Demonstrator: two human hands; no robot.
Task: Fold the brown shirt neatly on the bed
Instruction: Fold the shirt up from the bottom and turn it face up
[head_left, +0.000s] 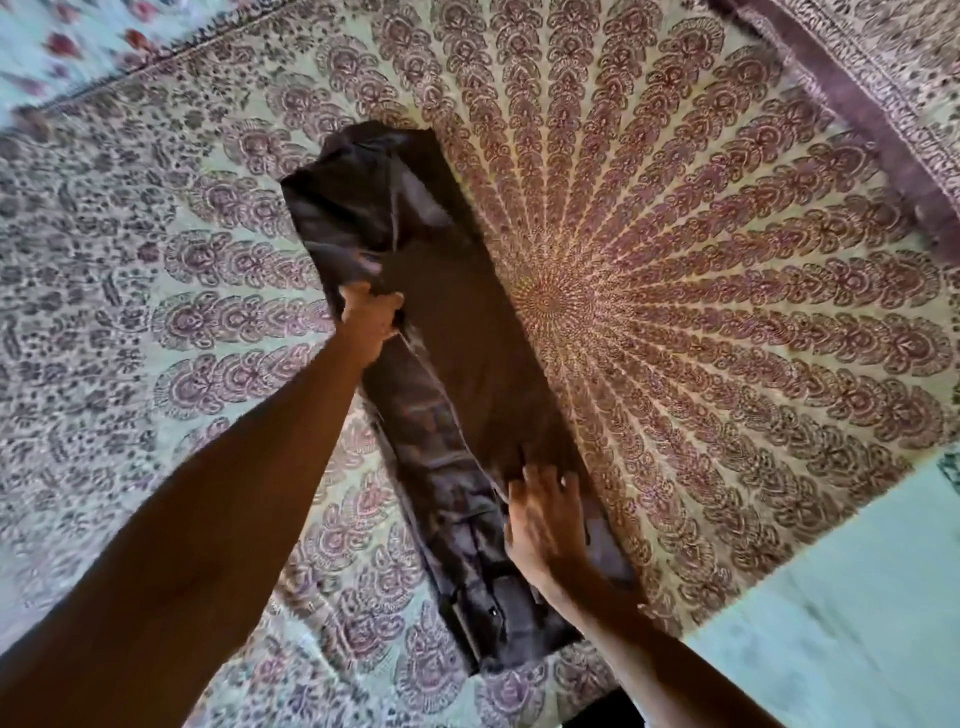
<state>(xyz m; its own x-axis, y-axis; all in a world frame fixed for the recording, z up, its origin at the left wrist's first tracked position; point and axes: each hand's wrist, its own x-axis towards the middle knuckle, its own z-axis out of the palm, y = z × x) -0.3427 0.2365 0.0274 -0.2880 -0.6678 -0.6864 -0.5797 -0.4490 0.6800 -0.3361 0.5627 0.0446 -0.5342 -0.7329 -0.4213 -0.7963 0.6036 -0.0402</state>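
Grip: left hand (371, 322) clenched on a fold of brown shirt (467, 343) at mid-length; right hand (540, 525) flat, fingers spread, pressing nearer end. Location: patterned bedspread (727, 338), as long narrow strip. Done, apparently: lengthwise folds. Outstanding: crosswise folds, smoothing.

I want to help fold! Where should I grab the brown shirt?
Probably the far short end of the brown shirt, from beyond it: it lies as a long flat strip, the left hand grips its middle edge, the right hand presses the near part.
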